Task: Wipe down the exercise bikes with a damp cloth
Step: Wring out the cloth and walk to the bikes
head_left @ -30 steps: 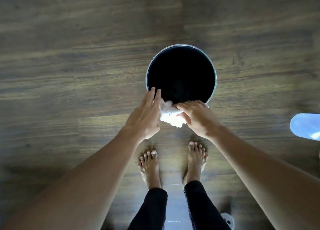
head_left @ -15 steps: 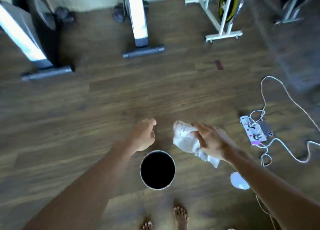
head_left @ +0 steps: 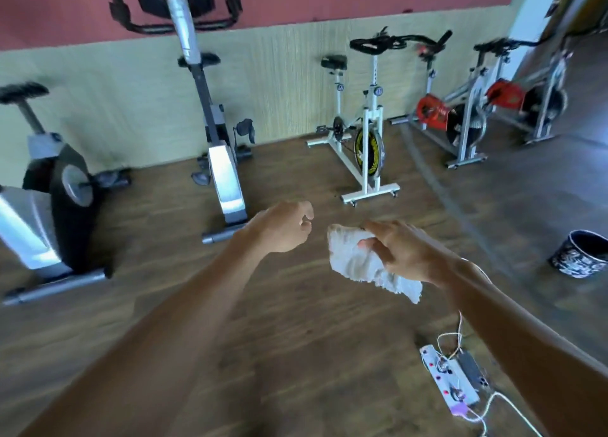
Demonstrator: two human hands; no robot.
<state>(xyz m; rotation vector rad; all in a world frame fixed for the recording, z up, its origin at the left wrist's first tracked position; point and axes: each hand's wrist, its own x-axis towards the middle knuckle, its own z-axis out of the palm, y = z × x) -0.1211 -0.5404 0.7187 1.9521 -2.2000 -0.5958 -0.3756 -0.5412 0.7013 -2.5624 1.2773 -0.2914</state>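
Cloth in hand, bikes ahead

My right hand [head_left: 406,255] fingers [head_left: 378,250] pinch the bunched white cloth [head_left: 365,265] at centre frame, its tail drooping; my left hand [head_left: 284,227] hangs loosely curled, holding nothing. The cloth looks soft, light and limp, so I judge it best gripped by a wad. The exercise bikes [head_left: 365,123] stand untouched across the upper frame; motion blur smears them, and the leftmost is cut off.

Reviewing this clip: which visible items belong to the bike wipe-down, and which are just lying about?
Job items:
white cloth, gripped by right hand
left hand, holding nothing
exercise bikes, e.g. white spin bike

Lying about:
power strip with cords
patterned pot on the floor
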